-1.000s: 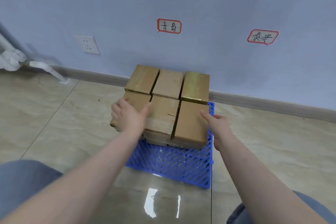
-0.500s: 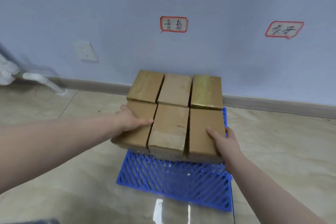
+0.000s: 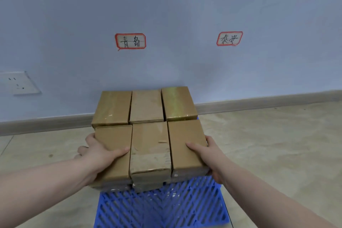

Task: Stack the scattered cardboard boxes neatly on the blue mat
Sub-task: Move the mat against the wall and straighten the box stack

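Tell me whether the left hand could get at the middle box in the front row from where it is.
Probably yes. The left hand grips the front left box, thumb lying on its top beside the front middle box. That box's top and front face are bare, though its sides are pinned between neighbours.

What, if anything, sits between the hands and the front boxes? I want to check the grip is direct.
Nothing visible: the left hand grips the front left box, the right hand the front right box, thumbs on top.
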Demonstrator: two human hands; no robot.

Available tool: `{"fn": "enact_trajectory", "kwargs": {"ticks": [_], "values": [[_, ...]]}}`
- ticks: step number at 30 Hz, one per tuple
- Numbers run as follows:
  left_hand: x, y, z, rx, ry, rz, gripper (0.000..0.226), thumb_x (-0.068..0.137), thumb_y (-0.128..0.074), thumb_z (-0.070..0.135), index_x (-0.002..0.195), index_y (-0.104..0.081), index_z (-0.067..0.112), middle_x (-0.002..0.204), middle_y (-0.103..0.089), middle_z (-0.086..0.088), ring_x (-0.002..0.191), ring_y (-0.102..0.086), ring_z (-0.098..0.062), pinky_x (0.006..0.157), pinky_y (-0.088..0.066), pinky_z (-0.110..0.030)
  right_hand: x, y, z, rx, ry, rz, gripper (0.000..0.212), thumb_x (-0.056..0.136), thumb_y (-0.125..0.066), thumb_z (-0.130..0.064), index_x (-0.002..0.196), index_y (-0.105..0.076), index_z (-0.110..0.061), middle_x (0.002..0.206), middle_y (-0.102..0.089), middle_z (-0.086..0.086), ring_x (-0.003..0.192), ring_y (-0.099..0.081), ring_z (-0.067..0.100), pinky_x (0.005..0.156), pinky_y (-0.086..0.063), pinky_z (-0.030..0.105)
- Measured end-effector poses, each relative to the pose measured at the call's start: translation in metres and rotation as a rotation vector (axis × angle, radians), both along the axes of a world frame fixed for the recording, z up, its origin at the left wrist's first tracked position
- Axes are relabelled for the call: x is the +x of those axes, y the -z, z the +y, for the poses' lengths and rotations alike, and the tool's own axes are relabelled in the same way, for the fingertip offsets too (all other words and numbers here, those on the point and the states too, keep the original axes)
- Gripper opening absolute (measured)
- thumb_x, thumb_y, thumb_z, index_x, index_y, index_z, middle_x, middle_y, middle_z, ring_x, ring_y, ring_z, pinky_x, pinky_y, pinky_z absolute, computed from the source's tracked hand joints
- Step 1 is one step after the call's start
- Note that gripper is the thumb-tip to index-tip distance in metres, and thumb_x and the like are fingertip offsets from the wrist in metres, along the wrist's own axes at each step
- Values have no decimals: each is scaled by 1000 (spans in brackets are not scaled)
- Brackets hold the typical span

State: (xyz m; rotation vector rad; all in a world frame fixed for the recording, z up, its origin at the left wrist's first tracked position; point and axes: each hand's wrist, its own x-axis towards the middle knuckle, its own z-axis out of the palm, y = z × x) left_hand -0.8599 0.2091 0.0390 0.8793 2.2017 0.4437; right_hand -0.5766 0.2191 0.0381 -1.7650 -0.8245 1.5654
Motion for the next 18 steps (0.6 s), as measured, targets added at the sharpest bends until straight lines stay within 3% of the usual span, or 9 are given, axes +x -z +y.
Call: {"fn": "enact_trajectory", "kwargs": {"ticks": [3, 7, 10, 13, 15, 18], "values": [[-3, 0, -3, -5, 4, -22, 125, 54, -84, 59, 148, -9, 24, 140, -30, -17, 126, -37, -38, 107, -35, -52, -1, -1, -1, -11, -37, -32, 66, 82, -74, -34, 137, -38, -25, 106, -62, -1, 81, -64, 15, 50, -50, 27], [-5, -5, -6, -25, 3, -65, 123, 55, -82, 60, 148, -8, 27, 143, -28, -14, 128, -37, -35, 106, -37, -51, 4, 2, 0, -3, -112, -120, 73, 81, -72, -43, 141, -34, -25, 105, -59, -4, 84, -62, 15, 57, -53, 33], [-10, -9, -4, -58, -23, -129, 125, 57, -80, 62, 149, -5, 25, 144, -32, -13, 128, -39, -35, 101, -41, -51, 11, 0, 6, -13, -159, -137, 77, 81, -67, -54, 143, -31, -29, 106, -59, -6, 90, -60, 16, 79, -54, 41], [-20, -15, 4, -83, -93, -188, 123, 59, -77, 65, 148, -8, 16, 144, -39, -16, 130, -40, -36, 100, -38, -51, 20, -2, 18, 30, -140, -179, 79, 82, -58, -63, 147, -28, -28, 125, -55, -2, 111, -54, 22, 102, -41, 51], [-34, -20, 16, -43, -147, -193, 123, 64, -75, 64, 150, -6, 10, 152, -32, -17, 138, -32, -37, 108, -29, -51, 25, -5, 26, 74, -100, -209, 80, 85, -56, -61, 149, -27, -25, 143, -44, 4, 128, -44, 28, 108, -34, 51], [-55, -27, 39, 51, -164, -221, 121, 68, -69, 66, 152, -5, 7, 158, -21, -13, 144, -23, -35, 114, -23, -52, 27, -12, 46, 135, -67, -229, 78, 87, -56, -59, 150, -27, -22, 148, -38, 7, 134, -38, 30, 109, -33, 50]]}}
